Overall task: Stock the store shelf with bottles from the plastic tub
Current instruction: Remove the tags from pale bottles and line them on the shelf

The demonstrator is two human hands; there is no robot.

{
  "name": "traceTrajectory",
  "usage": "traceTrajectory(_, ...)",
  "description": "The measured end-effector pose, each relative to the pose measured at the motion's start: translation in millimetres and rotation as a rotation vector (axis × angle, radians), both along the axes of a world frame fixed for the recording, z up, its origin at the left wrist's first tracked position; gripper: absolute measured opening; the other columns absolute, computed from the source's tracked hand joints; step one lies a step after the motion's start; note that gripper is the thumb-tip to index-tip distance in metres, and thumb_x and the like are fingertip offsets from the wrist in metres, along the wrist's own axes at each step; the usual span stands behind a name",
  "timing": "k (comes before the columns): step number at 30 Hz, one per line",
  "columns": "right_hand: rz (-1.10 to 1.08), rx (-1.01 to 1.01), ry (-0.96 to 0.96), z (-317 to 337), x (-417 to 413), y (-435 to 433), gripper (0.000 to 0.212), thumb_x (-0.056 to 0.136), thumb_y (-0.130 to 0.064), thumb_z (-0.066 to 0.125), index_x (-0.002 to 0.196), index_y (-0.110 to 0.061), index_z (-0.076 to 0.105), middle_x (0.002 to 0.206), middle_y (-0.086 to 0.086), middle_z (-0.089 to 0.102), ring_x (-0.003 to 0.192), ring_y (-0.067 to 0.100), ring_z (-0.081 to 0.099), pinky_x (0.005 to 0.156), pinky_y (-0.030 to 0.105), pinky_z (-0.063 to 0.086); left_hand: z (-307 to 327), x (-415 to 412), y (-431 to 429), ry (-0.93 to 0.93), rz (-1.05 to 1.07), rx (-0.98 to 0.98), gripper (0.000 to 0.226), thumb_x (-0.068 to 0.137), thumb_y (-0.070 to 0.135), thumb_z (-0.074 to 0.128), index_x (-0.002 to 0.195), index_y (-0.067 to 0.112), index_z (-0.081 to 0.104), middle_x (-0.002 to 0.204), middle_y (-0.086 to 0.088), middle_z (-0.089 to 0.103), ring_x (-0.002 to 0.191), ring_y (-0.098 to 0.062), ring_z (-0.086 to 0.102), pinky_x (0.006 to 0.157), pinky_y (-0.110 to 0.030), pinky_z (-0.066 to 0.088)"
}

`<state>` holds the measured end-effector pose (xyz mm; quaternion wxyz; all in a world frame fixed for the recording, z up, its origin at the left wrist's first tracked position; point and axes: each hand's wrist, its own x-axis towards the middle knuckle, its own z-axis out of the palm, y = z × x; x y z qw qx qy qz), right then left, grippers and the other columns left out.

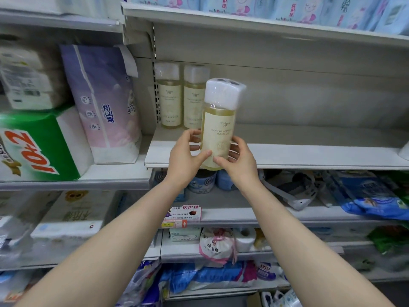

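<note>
A tall bottle (219,127) of pale yellow liquid with a white cap and a cream label is held upright in front of the white shelf (287,155). My left hand (188,154) grips its lower left side and my right hand (239,160) grips its lower right side. The bottle's base hangs at the shelf's front edge. Two matching bottles (170,98) (193,98) stand side by side at the back left of that shelf. The plastic tub is out of view.
To the right of the two bottles the shelf board is bare. Tissue packs (104,103) fill the bay on the left. The shelf above holds several blue packs (298,9). Lower shelves carry cans (202,181), bags and wrapped goods.
</note>
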<state>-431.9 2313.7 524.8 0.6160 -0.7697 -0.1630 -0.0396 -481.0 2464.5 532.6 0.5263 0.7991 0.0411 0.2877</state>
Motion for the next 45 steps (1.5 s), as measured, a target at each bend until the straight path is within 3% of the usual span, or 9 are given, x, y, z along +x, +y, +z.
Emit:
traceTrajectory(7, -0.096, -0.094, -0.027, 5, 11, 6, 0.07, 0.074, -0.016, 0.087, 0.132, -0.025, 0.049, 0.11, -0.01, 0.063, 0.103, 0.015, 0.067, 0.094, 0.041, 0.056, 2, 10, 4, 0.013, -0.046, 0.01, 0.052, 0.085, 0.015, 0.075, 0.132, 0.026, 0.054, 0.121, 0.008, 0.064, 0.107, -0.007, 0.064, 0.093, -0.028, 0.053)
traceTrajectory(11, -0.138, -0.123, -0.036, 4, 27, 8, 0.071, 0.073, -0.018, 0.087, 0.132, -0.024, 0.048, 0.116, -0.005, 0.066, 0.103, 0.017, 0.067, 0.094, 0.043, 0.055, 2, 21, 8, 0.034, -0.091, 0.0, 0.052, 0.087, 0.01, 0.072, 0.134, 0.022, 0.054, 0.128, 0.007, 0.063, 0.107, -0.003, 0.064, 0.093, -0.02, 0.051)
traceTrajectory(15, -0.171, -0.161, -0.03, 4, 48, 10, 0.069, 0.072, -0.021, 0.087, 0.129, -0.025, 0.048, 0.114, -0.005, 0.066, 0.104, 0.018, 0.067, 0.095, 0.043, 0.054, 2, 38, 7, 0.068, -0.164, -0.047, 0.051, 0.088, 0.004, 0.07, 0.134, 0.014, 0.053, 0.134, 0.002, 0.06, 0.114, -0.008, 0.063, 0.097, -0.021, 0.05)
traceTrajectory(21, -0.193, -0.201, -0.024, 5, 80, 13, 0.068, 0.073, -0.022, 0.086, 0.129, -0.025, 0.047, 0.114, -0.004, 0.067, 0.105, 0.019, 0.066, 0.095, 0.043, 0.052, 2, 66, 8, 0.113, -0.17, -0.06, 0.059, 0.089, 0.001, 0.067, 0.142, 0.017, 0.047, 0.114, 0.004, 0.059, 0.104, -0.005, 0.062, 0.084, -0.004, 0.046)
traceTrajectory(27, -0.221, -0.261, -0.005, 7, 113, 21, 0.061, 0.074, -0.029, 0.087, 0.119, -0.018, 0.047, 0.123, 0.003, 0.065, 0.112, 0.024, 0.063, 0.095, 0.043, 0.052, -1, 93, 14, 0.172, -0.159, -0.003, 0.057, 0.09, 0.003, 0.067, 0.142, 0.015, 0.048, 0.13, 0.002, 0.06, 0.115, -0.011, 0.062, 0.093, -0.011, 0.046)
traceTrajectory(32, -0.202, -0.247, -0.008, 10, 139, 28, 0.06, 0.073, -0.023, 0.087, 0.119, -0.019, 0.048, 0.117, 0.004, 0.067, 0.105, 0.023, 0.065, 0.084, 0.03, 0.05, -2, 113, 13, 0.223, -0.176, -0.003, 0.061, 0.092, 0.007, 0.065, 0.147, 0.019, 0.042, 0.135, 0.009, 0.054, 0.116, -0.007, 0.06, 0.101, -0.02, 0.046)
traceTrajectory(36, -0.188, -0.208, -0.003, 9, 160, 36, 0.062, 0.07, -0.02, 0.088, 0.116, -0.019, 0.047, 0.116, 0.004, 0.067, 0.101, 0.023, 0.067, 0.088, 0.04, 0.055, -2, 133, 16, 0.267, -0.166, -0.011, 0.065, 0.092, 0.01, 0.065, 0.15, 0.019, 0.037, 0.135, 0.01, 0.052, 0.122, -0.007, 0.057, 0.11, -0.032, 0.043)
traceTrajectory(45, -0.137, -0.214, 0.044, 7, 200, 49, 0.067, 0.065, -0.019, 0.09, 0.115, -0.021, 0.046, 0.116, 0.005, 0.068, 0.1, 0.026, 0.068, 0.093, 0.046, 0.053, -4, 160, 18, 0.294, -0.132, -0.054, 0.07, 0.092, 0.001, 0.062, 0.152, 0.021, 0.032, 0.147, -0.002, 0.047, 0.132, -0.011, 0.05, 0.106, -0.024, 0.043)
